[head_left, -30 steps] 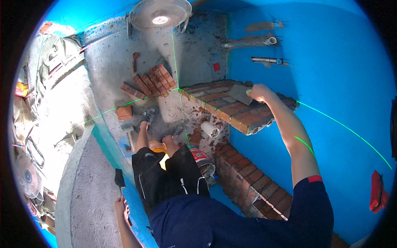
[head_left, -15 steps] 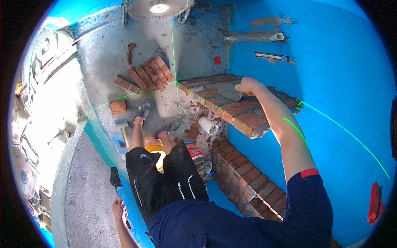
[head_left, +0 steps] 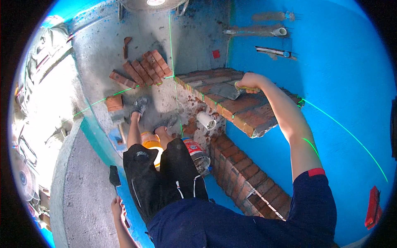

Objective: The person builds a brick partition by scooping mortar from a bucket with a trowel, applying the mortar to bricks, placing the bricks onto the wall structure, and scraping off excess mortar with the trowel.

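My right hand [head_left: 250, 82] is closed round the yellow-green handle of a trowel [head_left: 223, 91]. The trowel's grey blade lies low over the top of a raised brick slab [head_left: 248, 117], touching or nearly touching its surface; the exact contact is hard to see. Down at the lower left, my left hand [head_left: 118, 208] grips a tool with a flat black head [head_left: 114, 176], which points up and away from me. Its fingers wrap the handle, and the tool's exact kind cannot be made out. Green laser lines cross the slab's edge and my right arm.
Below the slab runs a lower brick wall [head_left: 248, 175]. A white pipe [head_left: 206, 120] sticks out near it. Buckets, one yellow [head_left: 152, 143] and one red and white [head_left: 194, 149], stand by my legs. Loose bricks [head_left: 142, 71] lie ahead; a rough grey ledge [head_left: 89, 190] curves along the left.
The trowel blade has shifted slightly left over the slab and more of it shows. My right forearm has turned a little. The left hand keeps its hold, and the whole view has shifted slightly.
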The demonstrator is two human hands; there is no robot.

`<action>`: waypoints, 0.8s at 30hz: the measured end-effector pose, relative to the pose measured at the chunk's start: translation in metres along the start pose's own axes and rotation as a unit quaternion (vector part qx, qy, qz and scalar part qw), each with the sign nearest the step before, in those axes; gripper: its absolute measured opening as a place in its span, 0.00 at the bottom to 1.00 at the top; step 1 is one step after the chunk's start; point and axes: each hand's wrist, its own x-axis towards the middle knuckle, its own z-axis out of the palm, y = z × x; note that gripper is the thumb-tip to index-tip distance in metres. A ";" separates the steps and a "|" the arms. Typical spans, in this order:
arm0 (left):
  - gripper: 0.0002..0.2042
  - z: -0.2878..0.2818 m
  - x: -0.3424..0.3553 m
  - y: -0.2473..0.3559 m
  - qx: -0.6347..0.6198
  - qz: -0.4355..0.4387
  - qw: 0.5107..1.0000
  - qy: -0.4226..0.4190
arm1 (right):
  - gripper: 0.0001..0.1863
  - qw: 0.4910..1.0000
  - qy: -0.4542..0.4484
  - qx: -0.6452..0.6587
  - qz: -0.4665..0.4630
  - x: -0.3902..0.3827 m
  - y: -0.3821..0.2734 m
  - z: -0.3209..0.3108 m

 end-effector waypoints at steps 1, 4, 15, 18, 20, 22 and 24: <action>0.17 -0.001 -0.001 0.001 -0.007 -0.012 1.000 -0.009 | 0.28 0.999 0.010 -0.026 0.018 0.005 0.004 -0.002; 0.17 -0.005 -0.003 0.004 -0.005 0.018 1.000 -0.002 | 0.27 0.996 0.040 -0.057 0.063 0.018 0.020 -0.003; 0.17 -0.007 0.005 0.001 0.005 -0.011 1.000 0.008 | 0.30 0.999 0.034 -0.018 -0.034 -0.013 0.009 -0.006; 0.17 -0.005 0.008 0.003 0.009 -0.020 1.000 0.004 | 0.30 0.996 0.038 -0.067 -0.050 -0.014 -0.013 0.008; 0.17 -0.004 0.009 0.004 0.005 0.010 1.000 0.004 | 0.23 0.982 0.079 -0.157 -0.074 -0.010 -0.017 0.015; 0.17 -0.004 0.009 0.005 -0.005 0.010 1.000 -0.004 | 0.23 0.971 0.127 -0.187 -0.073 -0.003 -0.015 0.021; 0.17 -0.006 0.009 0.005 -0.006 0.018 1.000 0.005 | 0.23 0.956 0.180 -0.219 -0.077 0.006 -0.010 0.022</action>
